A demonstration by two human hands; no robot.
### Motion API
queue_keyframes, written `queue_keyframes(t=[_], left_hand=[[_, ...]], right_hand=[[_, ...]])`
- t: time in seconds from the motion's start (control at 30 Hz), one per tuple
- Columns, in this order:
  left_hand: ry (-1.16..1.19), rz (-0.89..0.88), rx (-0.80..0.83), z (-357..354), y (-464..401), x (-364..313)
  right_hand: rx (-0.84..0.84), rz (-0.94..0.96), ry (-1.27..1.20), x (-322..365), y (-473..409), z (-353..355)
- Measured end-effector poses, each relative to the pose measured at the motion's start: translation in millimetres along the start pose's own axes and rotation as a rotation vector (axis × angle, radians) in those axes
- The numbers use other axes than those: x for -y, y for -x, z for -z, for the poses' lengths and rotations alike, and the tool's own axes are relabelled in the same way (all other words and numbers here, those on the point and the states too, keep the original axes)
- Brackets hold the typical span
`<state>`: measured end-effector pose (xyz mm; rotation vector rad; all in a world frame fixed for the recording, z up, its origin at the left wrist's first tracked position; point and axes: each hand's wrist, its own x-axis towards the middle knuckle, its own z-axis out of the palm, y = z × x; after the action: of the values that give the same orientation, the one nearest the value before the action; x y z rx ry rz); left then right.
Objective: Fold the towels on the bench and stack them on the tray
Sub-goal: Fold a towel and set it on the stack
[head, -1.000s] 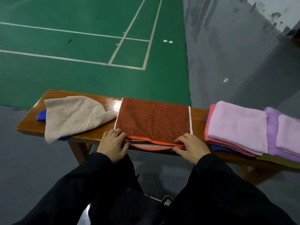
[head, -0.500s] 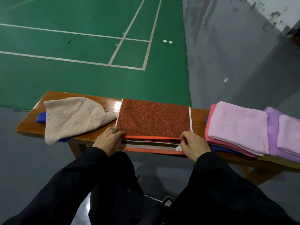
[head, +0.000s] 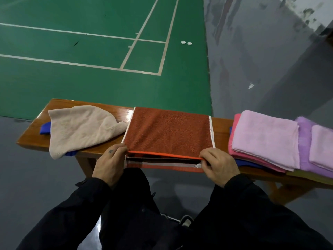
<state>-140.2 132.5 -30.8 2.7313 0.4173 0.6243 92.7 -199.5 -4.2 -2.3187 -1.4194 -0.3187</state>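
Hands now pinch the near corners of the rust-red towel (head: 169, 130): the left hand (head: 108, 165) holds the left corner and the right hand (head: 219, 166) the right corner, fingers clamped on the orange hem. A second ago this hem sagged at the front edge of the worktop (head: 32, 138); now it is raised and pulled straight, and striped lower layers show under it. I judge that the next fold is starting. The towel lies in the middle of the worktop, between the crumpled beige towel (head: 81, 129) and the folded pink stack (head: 264, 139). The tray itself I cannot make out.
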Motion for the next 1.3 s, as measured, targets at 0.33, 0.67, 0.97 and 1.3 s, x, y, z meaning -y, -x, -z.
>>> queue_keyframes(t=[0.33, 0.67, 0.97, 1.3], left_hand=[[-0.019, -0.152, 0.097, -21, 33, 0], [-0.175, 0.069, 0.147, -8, 13, -22], [0.254, 0.912, 0.253, -19, -87, -46], [1.226, 1.155, 0.244, 6, -110, -44]], right_hand=[[0.168, 0.076, -0.028, -7, 21, -10], [0.060, -0.163, -0.061, 16, 5, -8], [0.161, -1.145, -0.320, -11, -71, -33], [0.126, -1.347, -1.030, -25, -94, -13]])
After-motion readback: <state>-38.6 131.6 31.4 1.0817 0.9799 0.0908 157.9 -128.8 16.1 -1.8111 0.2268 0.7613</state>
